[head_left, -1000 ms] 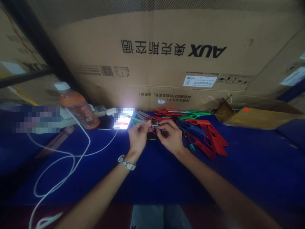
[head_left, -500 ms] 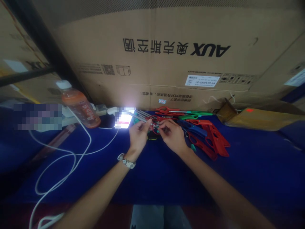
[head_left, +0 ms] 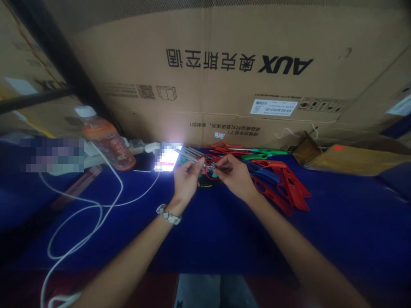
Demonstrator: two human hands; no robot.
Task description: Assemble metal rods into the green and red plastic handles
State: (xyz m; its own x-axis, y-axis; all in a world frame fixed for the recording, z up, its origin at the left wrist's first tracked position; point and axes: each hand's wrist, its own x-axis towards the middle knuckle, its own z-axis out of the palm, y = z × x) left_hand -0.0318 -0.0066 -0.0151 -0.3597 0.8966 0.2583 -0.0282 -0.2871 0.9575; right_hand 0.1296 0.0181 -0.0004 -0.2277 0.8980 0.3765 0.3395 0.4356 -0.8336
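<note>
My left hand [head_left: 187,176], a watch on its wrist, is closed, thumb and fingers pinching a thin metal tube [head_left: 187,155] that points up and left. Close on its right, my right hand [head_left: 236,176] is closed in a pinch at the tube's near end. Small wires or metal bits show between the fingertips, too fine to make out. Around and behind the hands lie parts that look like long-nosed gas lighters: red handle shells [head_left: 290,186], a blue handle [head_left: 263,172], a green handle [head_left: 268,153] and more metal tubes [head_left: 194,151].
A lit phone [head_left: 168,158] lies left of the hands, with a white cable [head_left: 101,222] looping across the blue tabletop [head_left: 221,239]. An orange drink bottle [head_left: 107,139] leans at the left. A large cardboard box [head_left: 205,98] walls the back; a yellowish packet [head_left: 359,160] lies right.
My right fingers have shifted slightly at the tube's end, the hand rising a little. My left hand keeps its pinch on the tube. The view has moved slightly.
</note>
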